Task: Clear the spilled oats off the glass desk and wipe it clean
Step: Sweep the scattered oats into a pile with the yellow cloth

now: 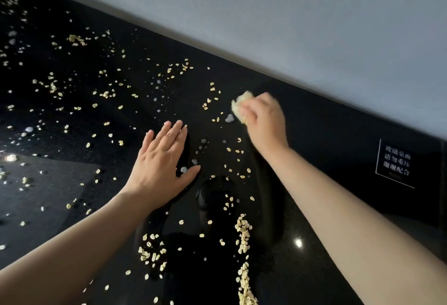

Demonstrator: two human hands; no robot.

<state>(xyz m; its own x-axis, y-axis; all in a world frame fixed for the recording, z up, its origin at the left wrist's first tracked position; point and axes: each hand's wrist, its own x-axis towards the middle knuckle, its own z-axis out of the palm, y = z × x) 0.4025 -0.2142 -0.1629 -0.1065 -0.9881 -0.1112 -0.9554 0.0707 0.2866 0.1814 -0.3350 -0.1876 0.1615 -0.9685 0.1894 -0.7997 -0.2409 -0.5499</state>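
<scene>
Oat ridge [243, 239] runs near-to-far on glass desk [326, 135]. Left hand [164, 162] lies flat, fingers straight; right hand [263, 120] grips yellow wad [239, 106].

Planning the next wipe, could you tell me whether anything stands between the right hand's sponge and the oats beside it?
Nothing visible: only a water drop lies between the sponge and the oats to its left.

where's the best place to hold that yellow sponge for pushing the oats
Take the yellow sponge from above, over its rear part, as the right hand grips it now: fingers curled over the top, with the soft edge left free on the side facing the scattered oats. It is small and low against the glass desk, so a top grip should let it press flat.
</scene>
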